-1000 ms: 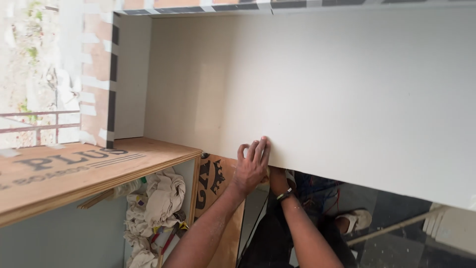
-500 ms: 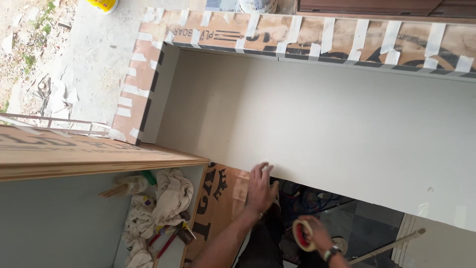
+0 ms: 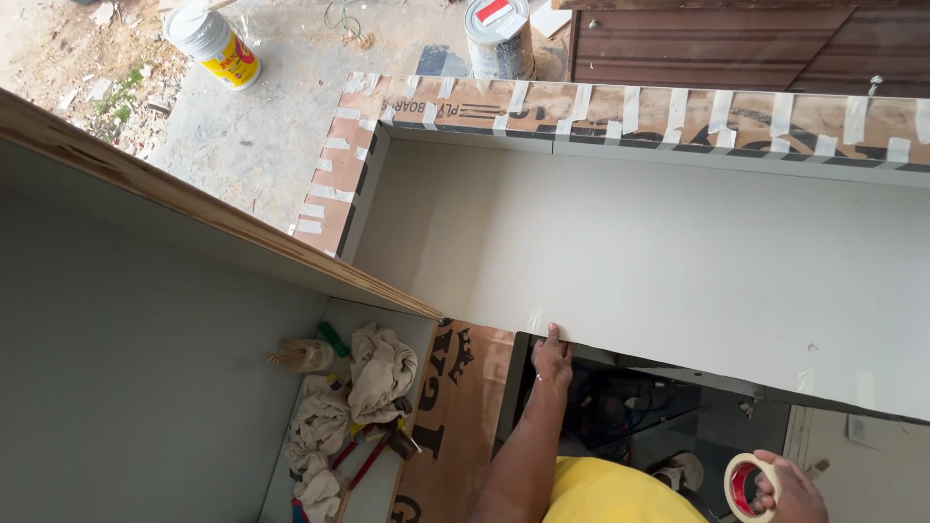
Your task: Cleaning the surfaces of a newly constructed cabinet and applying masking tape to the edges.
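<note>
**Tape strip pressed on panel edge, roll held off to the right**

Far to the left of both hands, crumpled rags (image 3: 373, 373) and red-handled tools (image 3: 373, 455) are seen in a plywood box. The left hand (image 3: 551, 358) is laid with closed fingers against the near edge of the white panel (image 3: 678, 271), just beside a short tape strip (image 3: 534, 321). The panel's long axis runs left to right, above the hands. To the right and lower, the masking tape roll (image 3: 749, 486) is gripped by the right hand (image 3: 790, 489), well apart from the edge.
</note>
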